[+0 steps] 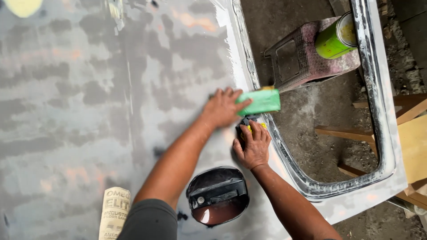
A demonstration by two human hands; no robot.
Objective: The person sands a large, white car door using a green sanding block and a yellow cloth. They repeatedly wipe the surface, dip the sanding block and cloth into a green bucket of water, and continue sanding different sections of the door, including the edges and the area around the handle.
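The left hand [222, 108] is clamping a green sponge [260, 101] and the right hand [253, 146] is pressing a dark sanding pad [246, 124] flat at the door panel's [89, 111] window edge — likely risking slipping off or over-sanding that thin rim.

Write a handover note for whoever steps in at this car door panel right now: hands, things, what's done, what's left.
Left hand: flat on the grey door panel, gripping a green block at the window opening's edge.
Right hand: pressing a dark pad with a yellow patch on the panel just below the block.
Nearby: dark handle recess under the hands, sandpaper roll at bottom left, green can on the stool seen through the opening.
Done: most of the panel looks dull, patchy grey.
Left: the window frame rim is glossy, apparently unworked.
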